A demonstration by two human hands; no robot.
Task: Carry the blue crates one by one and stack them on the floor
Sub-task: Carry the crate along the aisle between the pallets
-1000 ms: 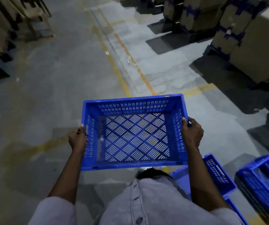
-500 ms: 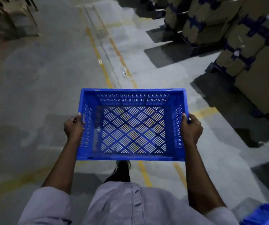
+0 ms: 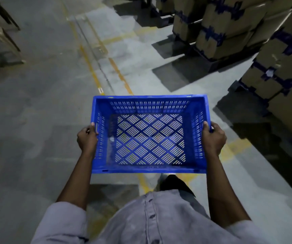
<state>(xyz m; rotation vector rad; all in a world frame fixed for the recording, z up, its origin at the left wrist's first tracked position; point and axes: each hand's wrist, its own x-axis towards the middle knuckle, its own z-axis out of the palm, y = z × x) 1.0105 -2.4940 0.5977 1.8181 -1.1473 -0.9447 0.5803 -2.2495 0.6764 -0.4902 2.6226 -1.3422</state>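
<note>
The blue crate (image 3: 149, 106) is moulded plastic, slotted, faintly glossy. The concrete floor (image 3: 36, 120) looks matt and patchy, its yellow painted lines (image 3: 89, 64) worn. Upper right, the cardboard boxes (image 3: 229, 27) are dull brown with blue tape (image 3: 210, 35). The shirt (image 3: 159, 222) is soft grey cloth.

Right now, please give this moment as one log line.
phase: carrying | crate: empty, off floor | left hand: grips left side | right hand: grips right side

Crate (image 3: 149, 134) bright blue, base slotted in a diamond lattice, walls in rows of short slits; floor (image 3: 36, 103) mottled grey with worn yellow lines (image 3: 89, 62); cartons (image 3: 280, 67) tan, crossed by dark blue straps; shirt (image 3: 159, 221) pale grey.
</note>
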